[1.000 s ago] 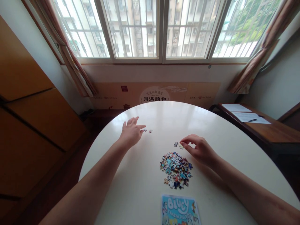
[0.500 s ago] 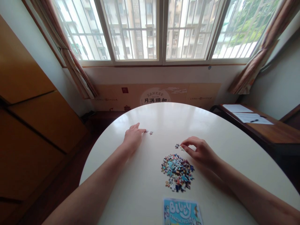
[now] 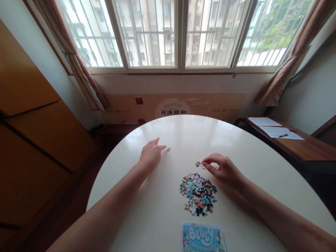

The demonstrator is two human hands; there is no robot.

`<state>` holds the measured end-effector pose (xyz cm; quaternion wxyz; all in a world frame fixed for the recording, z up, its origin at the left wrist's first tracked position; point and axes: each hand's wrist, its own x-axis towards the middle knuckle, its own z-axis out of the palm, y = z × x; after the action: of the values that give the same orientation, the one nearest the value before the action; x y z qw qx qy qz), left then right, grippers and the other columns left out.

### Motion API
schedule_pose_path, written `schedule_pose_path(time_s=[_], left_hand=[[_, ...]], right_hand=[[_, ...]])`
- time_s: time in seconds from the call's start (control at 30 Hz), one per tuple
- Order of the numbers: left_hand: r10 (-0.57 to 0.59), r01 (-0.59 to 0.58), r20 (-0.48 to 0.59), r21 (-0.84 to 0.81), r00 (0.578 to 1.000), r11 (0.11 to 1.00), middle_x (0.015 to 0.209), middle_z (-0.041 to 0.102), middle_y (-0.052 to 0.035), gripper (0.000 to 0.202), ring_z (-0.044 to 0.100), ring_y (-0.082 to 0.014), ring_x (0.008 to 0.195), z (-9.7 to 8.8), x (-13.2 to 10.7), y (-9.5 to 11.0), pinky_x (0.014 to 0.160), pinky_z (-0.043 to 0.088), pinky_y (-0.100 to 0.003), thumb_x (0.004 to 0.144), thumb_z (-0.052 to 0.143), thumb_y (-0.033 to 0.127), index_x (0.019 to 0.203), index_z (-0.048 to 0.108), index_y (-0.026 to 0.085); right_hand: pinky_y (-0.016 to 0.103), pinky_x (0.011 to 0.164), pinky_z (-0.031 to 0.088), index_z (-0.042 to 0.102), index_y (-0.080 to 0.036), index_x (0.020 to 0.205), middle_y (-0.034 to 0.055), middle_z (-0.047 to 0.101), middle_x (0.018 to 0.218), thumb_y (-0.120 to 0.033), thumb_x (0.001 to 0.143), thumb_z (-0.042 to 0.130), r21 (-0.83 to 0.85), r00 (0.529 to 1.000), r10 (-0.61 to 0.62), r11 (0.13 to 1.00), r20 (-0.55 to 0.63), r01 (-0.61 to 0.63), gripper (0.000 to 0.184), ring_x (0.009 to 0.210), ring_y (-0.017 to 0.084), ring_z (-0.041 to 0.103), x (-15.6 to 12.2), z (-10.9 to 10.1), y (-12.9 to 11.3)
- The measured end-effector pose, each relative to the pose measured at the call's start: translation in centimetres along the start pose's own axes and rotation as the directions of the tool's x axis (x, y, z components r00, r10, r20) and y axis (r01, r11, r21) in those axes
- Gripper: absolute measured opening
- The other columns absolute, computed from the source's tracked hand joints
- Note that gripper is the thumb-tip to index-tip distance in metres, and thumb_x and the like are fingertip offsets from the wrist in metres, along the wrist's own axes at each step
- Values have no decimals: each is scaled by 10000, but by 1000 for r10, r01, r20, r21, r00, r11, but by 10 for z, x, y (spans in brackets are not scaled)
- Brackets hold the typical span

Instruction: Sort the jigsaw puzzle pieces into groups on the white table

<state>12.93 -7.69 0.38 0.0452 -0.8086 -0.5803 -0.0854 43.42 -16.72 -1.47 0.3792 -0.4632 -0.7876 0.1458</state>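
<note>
Fingers (image 3: pixel 209 157) of the right hand (image 3: pixel 226 168), right of centre, are bent into a pinch at a small pale piece (image 3: pixel 203 167), a dark piece (image 3: pixel 197 163) just beside it; I cannot tell whether they grip it. The left hand (image 3: pixel 151 154), left of centre, is loosely spread, index finger pointing right at a lone piece (image 3: pixel 168 149). Below centre lies a roundish heap (image 3: pixel 198 192) of knobbed, multicoloured jigsaw pieces, pointing every way. The glossy white desk (image 3: pixel 223 134) shows between the hands, up to its curved edge.
</note>
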Motion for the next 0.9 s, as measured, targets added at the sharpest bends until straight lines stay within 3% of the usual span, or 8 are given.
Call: schedule_pose_path(time_s=[0.27, 0.63, 0.9], left_hand=[[39, -49, 117, 80, 992, 996, 1603, 398, -65, 505, 354, -331, 1457, -16, -13, 26, 1117, 370, -474, 875, 508, 119, 1306, 689, 308], [-9, -2, 187, 61, 982, 998, 1655, 255, -159, 584, 218, -343, 1520, -4, -11, 33, 1167, 290, -516, 876, 461, 101, 1443, 553, 209], [-31, 21, 180, 55, 983, 998, 1666, 220, -154, 614, 210, -346, 1523, -6, -12, 30, 1163, 297, -527, 884, 458, 116, 1487, 511, 222]], right_hand=[[353, 737, 545, 743, -231, 898, 56, 751, 872, -262, 931, 601, 5, 1000, -16, 1000, -1, 16, 149, 839, 225, 683, 1, 1, -1], [375, 767, 535, 740, -232, 892, 57, 747, 874, -285, 943, 598, -13, 1000, 0, 1000, -7, 0, 160, 845, 233, 670, 1, -1, -2], [432, 867, 528, 753, -242, 932, 65, 742, 928, -320, 937, 593, -43, 992, 51, 997, -119, -57, 178, 930, 261, 667, 4, -6, 14]])
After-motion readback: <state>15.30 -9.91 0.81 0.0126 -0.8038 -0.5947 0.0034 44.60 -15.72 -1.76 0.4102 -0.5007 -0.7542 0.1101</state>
